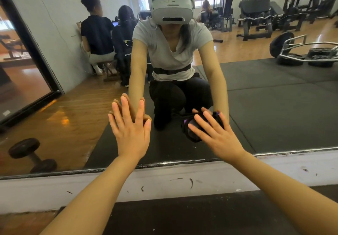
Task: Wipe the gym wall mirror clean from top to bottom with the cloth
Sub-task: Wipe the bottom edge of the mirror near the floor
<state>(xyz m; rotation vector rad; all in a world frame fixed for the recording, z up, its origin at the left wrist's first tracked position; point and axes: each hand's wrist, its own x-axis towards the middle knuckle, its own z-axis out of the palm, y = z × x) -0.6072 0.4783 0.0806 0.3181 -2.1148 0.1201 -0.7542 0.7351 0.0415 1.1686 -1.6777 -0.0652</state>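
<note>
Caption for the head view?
Right hand presses dark cloth low on mirror; left hand flat against the glass.

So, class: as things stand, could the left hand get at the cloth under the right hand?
Probably yes. The left hand lies flat on the mirror beside the right hand, which presses the dark cloth; only bare glass lies between them.

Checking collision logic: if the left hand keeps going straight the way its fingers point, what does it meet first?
Nothing new: the left hand already lies flat on the mirror, fingertips meeting their reflection. Sliding upward, only bare glass appears ahead.
</note>
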